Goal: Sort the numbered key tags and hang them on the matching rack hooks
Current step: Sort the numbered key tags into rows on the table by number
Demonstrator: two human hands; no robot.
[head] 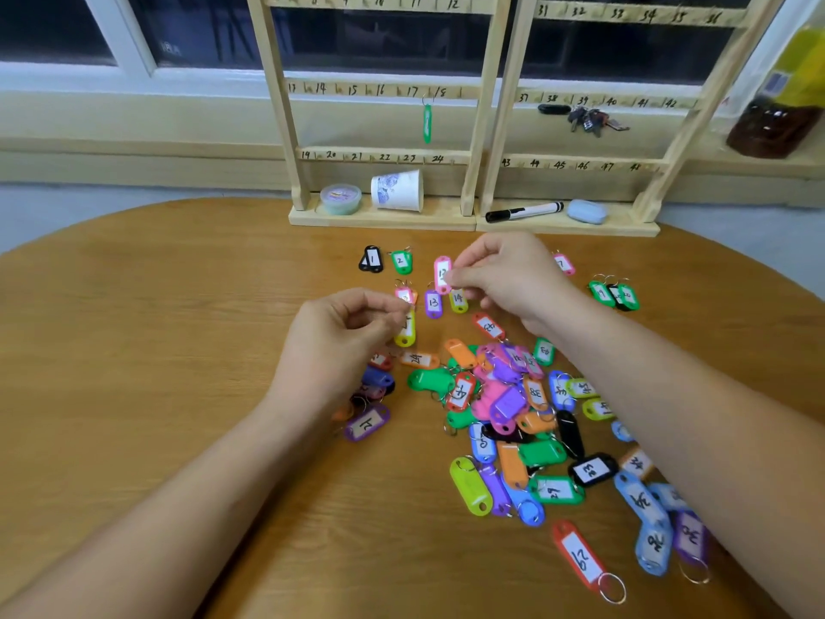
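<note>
Right hand [504,279] pinches a pink key tag [442,273]; left hand [335,346] pinches a yellow key tag [406,335]. Both tags are in front of the wooden rack [379,218], the mixed tag pile [513,408] farther from it.

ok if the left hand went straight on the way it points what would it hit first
The yellow tag right at the left hand; past that, probably the purple tag marked 13, though height is unclear.

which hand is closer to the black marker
Right. The right hand, pinching a pink tag, is just in front of the marker; the left hand, pinching a yellow tag, is farther back and leftward.
</note>
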